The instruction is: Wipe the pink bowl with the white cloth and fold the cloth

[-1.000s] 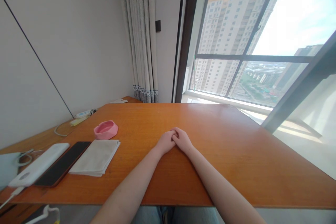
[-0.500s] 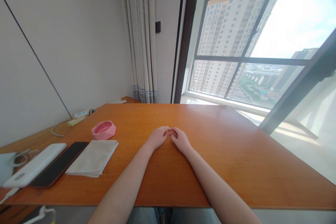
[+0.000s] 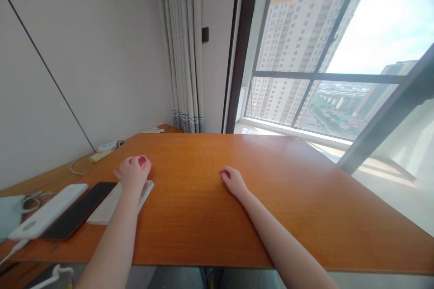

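Note:
My left hand point(image 3: 133, 172) reaches over a pink angular ashtray point(image 3: 142, 160). Its fingers and thumb are curved round the ashtray's sides and hide most of it; only a bit of the inside shows between them. Under my left wrist and forearm lies a folded pale cloth point(image 3: 106, 210), partly covered. My right hand point(image 3: 233, 180) rests on the wooden table point(image 3: 203, 221) near the middle, fingers curled loosely inward, with nothing visible in it.
Left of the cloth lie a dark phone point(image 3: 79, 210) and a white power bank point(image 3: 49, 210) with a cable. A power strip point(image 3: 106, 146) sits at the wall behind. A curtain point(image 3: 185, 54) hangs at the back, and a large window point(image 3: 305, 76) stands to the right.
My left hand has left my right hand, where their fingertips met, and moved left onto the pink ashtray. My right hand has stayed almost in place.

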Demonstrator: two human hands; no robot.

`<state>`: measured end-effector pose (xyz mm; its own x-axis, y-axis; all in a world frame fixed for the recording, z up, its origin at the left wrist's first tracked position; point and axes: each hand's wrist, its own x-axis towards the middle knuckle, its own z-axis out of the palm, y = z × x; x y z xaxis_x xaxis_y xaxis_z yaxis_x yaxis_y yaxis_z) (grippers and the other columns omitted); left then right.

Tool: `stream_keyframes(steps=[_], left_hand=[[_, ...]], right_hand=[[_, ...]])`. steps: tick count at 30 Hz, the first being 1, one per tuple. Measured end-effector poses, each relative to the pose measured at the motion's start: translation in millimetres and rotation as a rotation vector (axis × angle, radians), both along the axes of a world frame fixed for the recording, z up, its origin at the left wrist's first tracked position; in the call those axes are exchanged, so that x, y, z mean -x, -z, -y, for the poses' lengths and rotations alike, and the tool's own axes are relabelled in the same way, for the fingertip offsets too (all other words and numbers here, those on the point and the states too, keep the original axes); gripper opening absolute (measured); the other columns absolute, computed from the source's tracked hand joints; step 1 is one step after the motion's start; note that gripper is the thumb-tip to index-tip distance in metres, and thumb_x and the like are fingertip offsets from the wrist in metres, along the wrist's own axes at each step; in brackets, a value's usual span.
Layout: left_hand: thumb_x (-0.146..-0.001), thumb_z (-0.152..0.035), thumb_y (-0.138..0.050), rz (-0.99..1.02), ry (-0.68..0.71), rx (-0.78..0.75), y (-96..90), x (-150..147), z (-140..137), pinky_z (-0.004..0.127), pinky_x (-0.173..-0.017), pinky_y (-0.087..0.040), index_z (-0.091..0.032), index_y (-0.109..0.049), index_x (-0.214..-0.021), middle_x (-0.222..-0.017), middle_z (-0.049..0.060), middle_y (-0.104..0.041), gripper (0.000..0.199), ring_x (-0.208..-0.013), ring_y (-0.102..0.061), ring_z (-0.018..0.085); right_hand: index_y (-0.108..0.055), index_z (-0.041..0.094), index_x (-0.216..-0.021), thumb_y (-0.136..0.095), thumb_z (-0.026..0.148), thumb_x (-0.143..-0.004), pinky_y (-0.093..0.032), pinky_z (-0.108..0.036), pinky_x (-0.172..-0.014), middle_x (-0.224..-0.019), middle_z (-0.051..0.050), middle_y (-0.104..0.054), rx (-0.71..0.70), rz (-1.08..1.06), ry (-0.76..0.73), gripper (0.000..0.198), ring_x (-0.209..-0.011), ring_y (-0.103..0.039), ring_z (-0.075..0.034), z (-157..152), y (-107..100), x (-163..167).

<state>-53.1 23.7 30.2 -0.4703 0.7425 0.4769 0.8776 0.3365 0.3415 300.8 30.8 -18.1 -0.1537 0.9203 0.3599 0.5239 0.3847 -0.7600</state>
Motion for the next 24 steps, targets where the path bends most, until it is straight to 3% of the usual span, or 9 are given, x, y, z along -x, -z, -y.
stream_keyframes(steps=[6,11,15,19,24], left_hand=[[-0.075,-0.045,-0.053,0.020,0.023,0.247,14.6,6.9,-10.0,0.056,-0.089,-0.037,-0.013,-0.056,-0.112,-0.131,0.021,-0.043,0.049,-0.121,-0.037,0.039],[-0.081,-0.032,-0.045,0.047,0.038,0.274,18.4,20.0,-11.2,0.048,-0.080,-0.044,-0.012,-0.059,-0.105,-0.115,0.018,-0.055,0.034,-0.109,-0.047,0.035],[-0.082,-0.029,-0.044,-0.007,0.056,0.258,14.7,13.8,-9.9,0.046,-0.078,-0.044,-0.012,-0.059,-0.098,-0.105,0.017,-0.060,0.028,-0.101,-0.052,0.033],[-0.080,-0.025,-0.045,-0.156,0.237,0.144,5.6,-18.7,-12.4,0.044,-0.085,-0.042,-0.013,-0.059,-0.089,-0.102,0.015,-0.061,0.021,-0.099,-0.052,0.031],[-0.078,-0.025,-0.051,-0.108,0.654,0.044,-2.1,-100.6,-9.1,0.039,-0.085,-0.042,-0.018,-0.053,-0.071,-0.090,0.010,-0.061,0.009,-0.091,-0.053,0.026]], right_hand=[[-0.065,0.019,-0.082,-0.043,0.015,-0.074,-0.045,-0.028,-0.069,-0.071,-0.001,-0.064,0.000,0.021,0.006,0.024,-0.068,-0.058,-0.016,1.1,-1.6,-2.2],[-0.065,0.020,-0.082,-0.044,0.013,-0.074,-0.044,-0.028,-0.069,-0.073,-0.001,-0.065,-0.008,0.051,-0.019,0.024,-0.070,-0.059,-0.017,4.8,-5.7,0.2],[-0.065,0.020,-0.080,-0.045,0.011,-0.073,-0.043,-0.027,-0.069,-0.074,-0.002,-0.066,0.003,0.091,-0.041,0.024,-0.071,-0.059,-0.017,8.9,-9.2,3.5],[-0.065,0.020,-0.080,-0.044,0.013,-0.073,-0.043,-0.027,-0.067,-0.070,-0.001,-0.063,0.005,0.090,0.021,0.024,-0.067,-0.057,-0.016,6.8,-6.9,3.3],[-0.060,0.017,-0.098,-0.043,0.021,-0.078,-0.046,-0.030,-0.070,-0.082,-0.005,-0.062,-0.046,-0.073,0.148,0.026,-0.071,-0.056,-0.017,-3.8,-1.4,-0.6]])
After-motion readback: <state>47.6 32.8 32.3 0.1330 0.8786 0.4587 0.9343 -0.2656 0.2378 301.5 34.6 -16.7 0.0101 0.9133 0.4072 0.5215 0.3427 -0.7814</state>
